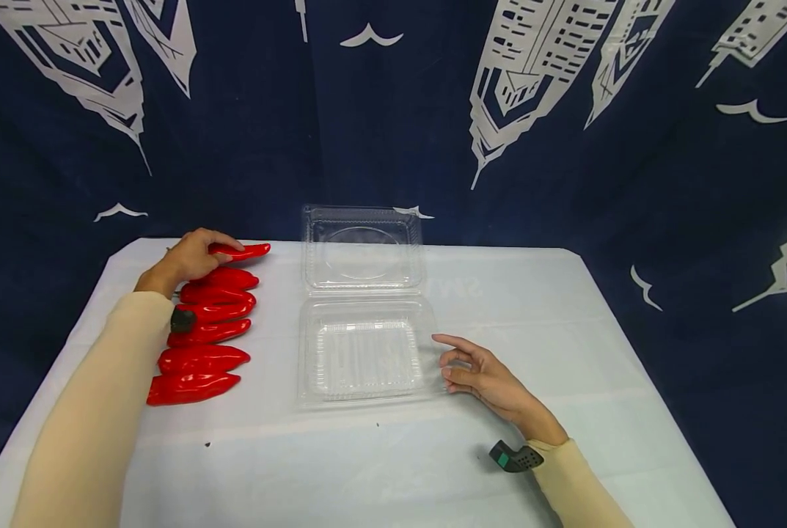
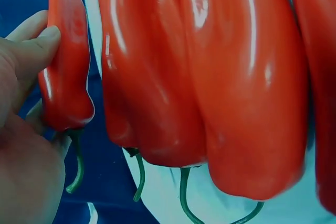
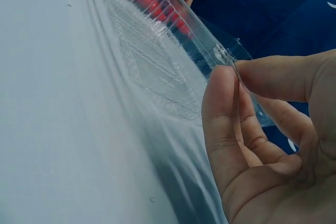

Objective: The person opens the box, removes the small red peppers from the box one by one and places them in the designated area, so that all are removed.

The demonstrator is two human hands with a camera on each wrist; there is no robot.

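Observation:
At the far left of the table, my left hand (image 1: pixel 195 253) grips a red pepper (image 1: pixel 251 251) at the back end of a row of red peppers (image 1: pixel 198 359). Seen from the left wrist, thumb and fingers lie around this pepper (image 2: pixel 68 56), its green stem hanging free. An unfolded clear plastic container (image 1: pixel 310 352) lies mid-table, its lid (image 1: pixel 367 284) toward the back. Beside its right rim is my right hand (image 1: pixel 488 378), fingers loosely bent and index extended. In the right wrist view the fingertips overlap the container rim (image 3: pixel 194 14); contact is unclear.
The peppers lie side by side along the left of the white table (image 1: pixel 499 301). A dark blue curtain (image 1: pixel 380 132) with white building prints hangs behind the table. Small dark specks (image 1: pixel 208 444) mark the cloth near the front.

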